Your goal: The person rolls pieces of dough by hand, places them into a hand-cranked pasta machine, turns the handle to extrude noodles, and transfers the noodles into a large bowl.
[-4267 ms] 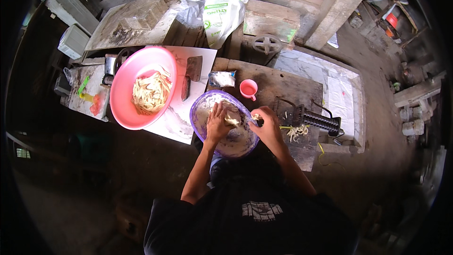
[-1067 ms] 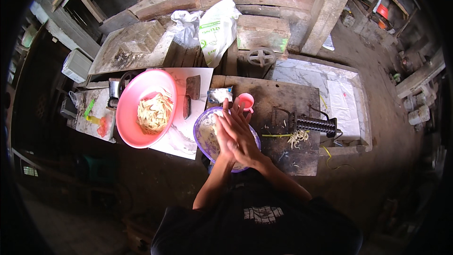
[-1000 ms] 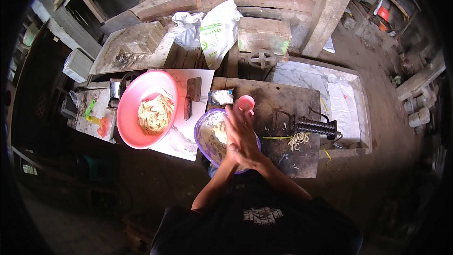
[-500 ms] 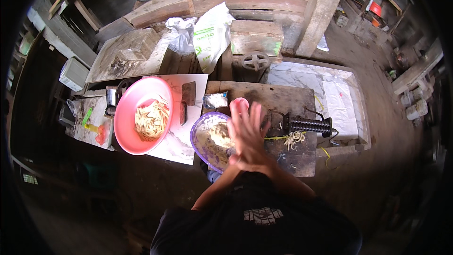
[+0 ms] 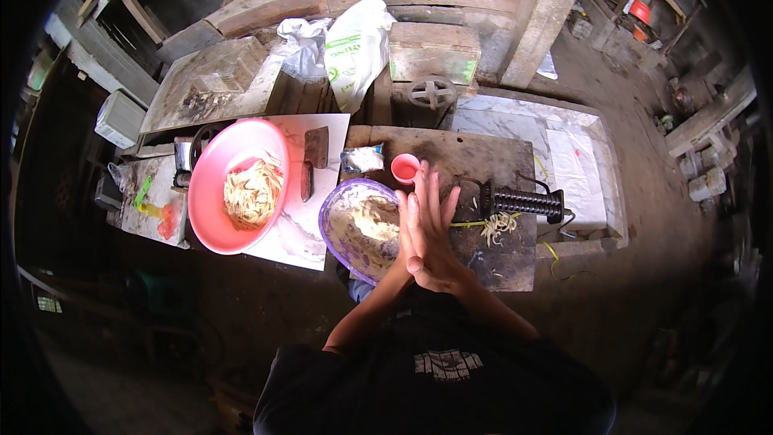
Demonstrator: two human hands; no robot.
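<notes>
I see my left hand (image 5: 409,229) and right hand (image 5: 439,229) pressed flat together just right of the purple plastic bowl (image 5: 332,229) (pale dough still inside); holding nothing, kneading looks unfinished.

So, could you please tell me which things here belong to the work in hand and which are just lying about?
In use: left hand pressed against right hand, purple bowl of dough, small pink cup.

Lying about: pink basin of strips, cleaver, white sack, black roller tool.
</notes>
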